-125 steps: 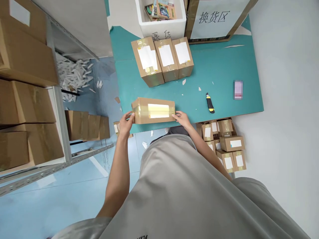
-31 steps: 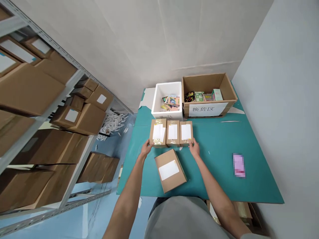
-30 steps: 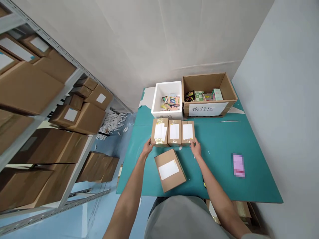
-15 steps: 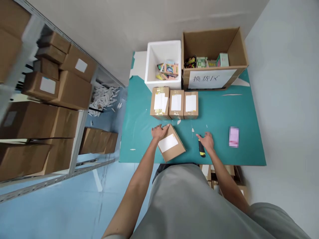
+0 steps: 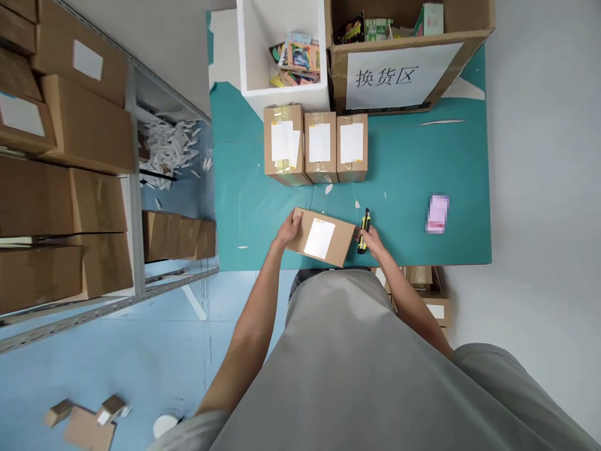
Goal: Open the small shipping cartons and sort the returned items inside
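Note:
A taped cardboard box (image 5: 322, 237) with a white label lies near the front edge of the teal table (image 5: 413, 181). My left hand (image 5: 290, 227) grips the box's left end, fingers curled over its top edge. My right hand (image 5: 369, 238) is closed on a black-and-yellow utility knife (image 5: 364, 222), right beside the box's right end. Three similar labelled boxes (image 5: 315, 147) stand side by side farther back on the table.
A white foam bin (image 5: 282, 56) and a large labelled carton (image 5: 408, 62) hold small colourful packs at the table's back. A pink item (image 5: 437, 213) lies right. Shelves with cartons (image 5: 61, 156) stand left. Small boxes (image 5: 432, 294) sit under the table.
My hands left the row of three boxes. The left hand took hold of the near box and turned it, and the right hand picked up the knife. My head tilted down.

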The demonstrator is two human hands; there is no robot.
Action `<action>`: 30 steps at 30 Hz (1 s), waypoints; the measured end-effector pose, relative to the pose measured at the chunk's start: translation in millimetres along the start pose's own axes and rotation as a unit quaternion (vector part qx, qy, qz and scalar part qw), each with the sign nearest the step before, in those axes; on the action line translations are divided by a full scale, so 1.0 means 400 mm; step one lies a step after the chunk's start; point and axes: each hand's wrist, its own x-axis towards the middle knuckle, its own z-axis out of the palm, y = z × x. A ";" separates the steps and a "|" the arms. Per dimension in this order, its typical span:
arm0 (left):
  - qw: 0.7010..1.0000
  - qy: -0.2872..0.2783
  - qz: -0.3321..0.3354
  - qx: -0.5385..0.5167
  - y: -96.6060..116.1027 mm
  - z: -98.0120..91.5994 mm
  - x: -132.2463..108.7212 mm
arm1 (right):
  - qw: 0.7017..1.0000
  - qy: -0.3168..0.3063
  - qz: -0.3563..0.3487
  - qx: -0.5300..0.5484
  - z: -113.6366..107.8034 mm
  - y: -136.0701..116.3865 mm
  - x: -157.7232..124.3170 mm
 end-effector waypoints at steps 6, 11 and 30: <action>0.984 0.045 -0.077 -0.152 0.015 0.046 -0.146 | 0.994 0.013 -0.060 0.086 -0.077 -0.054 -0.026; 0.960 0.041 -0.018 -0.275 0.037 0.136 -0.201 | 0.976 0.073 -0.199 0.048 -0.189 -0.097 -0.058; 0.921 0.163 0.042 -0.353 0.084 0.183 -0.220 | 0.919 -0.021 -0.278 -0.279 -0.316 -0.279 -0.205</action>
